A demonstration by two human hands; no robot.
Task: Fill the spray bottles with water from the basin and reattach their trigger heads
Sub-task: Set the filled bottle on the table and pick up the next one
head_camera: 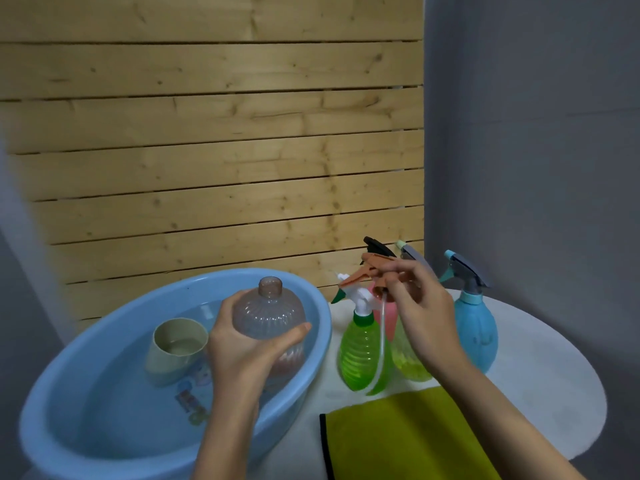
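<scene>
The left hand (247,344) curled round a clear pinkish spray bottle (268,318), holding it upright over the blue basin (104,341), its neck uncapped. The right hand (420,306) pinched an orange trigger head (369,270) just right of the bottle, dip tube (381,341) dangling.

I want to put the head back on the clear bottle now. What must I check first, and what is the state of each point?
1. Upright bottle in left hand: ok.
2. Its neck open: ok.
3. Grip of right hand on head: ok.
4. The tube over the neck: not ok; it hangs before the green bottle.
5. Enough water in bottle: cannot tell.
</scene>
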